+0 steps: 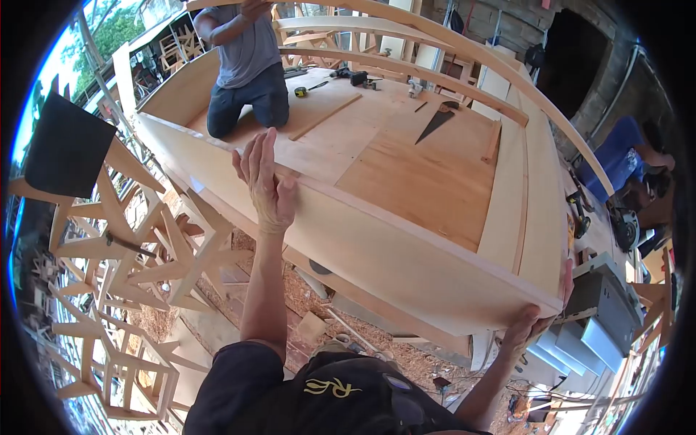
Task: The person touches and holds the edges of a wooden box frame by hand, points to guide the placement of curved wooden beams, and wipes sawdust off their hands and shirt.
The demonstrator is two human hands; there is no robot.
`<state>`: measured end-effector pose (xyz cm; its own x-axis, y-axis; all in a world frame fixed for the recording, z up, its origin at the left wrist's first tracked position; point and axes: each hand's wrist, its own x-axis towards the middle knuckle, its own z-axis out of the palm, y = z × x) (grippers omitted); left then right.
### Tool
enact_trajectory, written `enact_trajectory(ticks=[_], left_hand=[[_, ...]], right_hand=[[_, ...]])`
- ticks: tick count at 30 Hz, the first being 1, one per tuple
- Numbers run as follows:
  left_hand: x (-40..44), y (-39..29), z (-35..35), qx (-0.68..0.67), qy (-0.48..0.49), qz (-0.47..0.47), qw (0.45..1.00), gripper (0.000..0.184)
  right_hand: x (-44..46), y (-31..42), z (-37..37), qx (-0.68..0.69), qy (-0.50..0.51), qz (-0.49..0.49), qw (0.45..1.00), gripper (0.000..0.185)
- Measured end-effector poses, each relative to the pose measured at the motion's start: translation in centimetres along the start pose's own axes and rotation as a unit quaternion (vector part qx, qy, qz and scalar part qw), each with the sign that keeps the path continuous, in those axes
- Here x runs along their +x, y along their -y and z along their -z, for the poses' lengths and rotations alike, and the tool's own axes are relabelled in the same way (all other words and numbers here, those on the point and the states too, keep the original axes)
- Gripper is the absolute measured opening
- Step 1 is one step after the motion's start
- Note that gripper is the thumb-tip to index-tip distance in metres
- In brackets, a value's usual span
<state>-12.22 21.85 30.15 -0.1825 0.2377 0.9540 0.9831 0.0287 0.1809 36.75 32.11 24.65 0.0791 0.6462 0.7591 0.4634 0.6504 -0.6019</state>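
A long, pale wooden side panel runs across in front of me, standing on edge along a wide plywood base. My left hand rests against the panel's top edge, fingers stretched upward and not wrapped round it. At the panel's right end, my right hand grips the lower corner, with fingertips showing on the far side of the end. Behind the panel, a person kneels on the base, hands raised at a curved wooden strip.
On the base lie a handsaw, a tape measure and a power drill. Wooden chair frames crowd the left. A grey metal box stands at right, near another person in blue. Wood shavings cover the floor.
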Motion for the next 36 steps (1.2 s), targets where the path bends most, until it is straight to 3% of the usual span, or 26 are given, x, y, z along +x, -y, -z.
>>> enact_trajectory(ticks=[4, 7, 12, 13, 16, 17, 21, 23, 25, 27, 28, 31, 36], left_hand=[[0.0, 0.0, -0.2, -0.012, -0.014, 0.005, 1.000, 0.074], [0.2, -0.1, 0.1, -0.009, -0.001, 0.007, 1.000, 0.072], [0.9, -1.0, 2.5, -0.096, 0.045, 0.084, 0.991, 0.068], [1.2, -1.8, 2.8, -0.120, -0.017, 0.099, 0.988, 0.055], [1.2, -5.9, 5.7, -0.113, -0.011, 0.183, 0.977, 0.036], [1.0, -8.1, 6.4, -0.203, 0.000, 0.269, 0.941, 0.023], [-0.3, -13.2, 8.9, -0.298, 0.034, 0.173, 0.938, 0.020], [1.0, -16.6, 10.8, -0.381, 0.088, 0.147, 0.909, 0.026], [2.4, -19.3, 12.8, -0.452, 0.125, 0.146, 0.871, 0.036], [3.7, -21.3, 14.2, -0.527, 0.124, 0.091, 0.836, 0.051], [4.3, -22.1, 14.6, -0.566, 0.107, 0.044, 0.816, 0.056], [4.7, -23.8, 15.7, -0.639, 0.077, -0.041, 0.764, 0.050], [3.1, -23.9, 17.2, -0.691, 0.067, -0.061, 0.717, 0.040]], right_hand=[[0.6, 1.4, -1.0, 0.037, -0.024, -0.009, 0.999, 0.093], [-1.0, -1.7, -0.2, 0.053, -0.029, -0.105, 0.993, 0.090], [1.6, 4.0, -0.8, 0.082, 0.015, 0.002, 0.997, 0.085], [2.1, 5.4, -0.9, 0.087, 0.020, 0.023, 0.996, 0.084], [2.0, 5.1, -0.9, 0.079, 0.022, 0.039, 0.996, 0.078], [2.5, 5.0, -0.3, 0.060, 0.034, 0.057, 0.996, 0.076], [3.4, 5.3, 0.7, -0.011, 0.041, 0.121, 0.992, 0.071], [3.6, 6.6, 1.3, -0.088, -0.002, 0.144, 0.986, 0.070], [3.1, 8.5, 2.6, -0.024, -0.009, 0.151, 0.988, 0.067], [2.3, 10.7, 2.2, 0.225, -0.033, 0.189, 0.955, 0.066], [1.4, 11.6, 1.8, 0.278, -0.018, 0.200, 0.940, 0.061], [-2.0, 13.3, 0.2, 0.347, 0.089, 0.196, 0.913, 0.057], [-9.5, 15.5, -3.3, 0.345, 0.418, 0.132, 0.830, 0.051]])
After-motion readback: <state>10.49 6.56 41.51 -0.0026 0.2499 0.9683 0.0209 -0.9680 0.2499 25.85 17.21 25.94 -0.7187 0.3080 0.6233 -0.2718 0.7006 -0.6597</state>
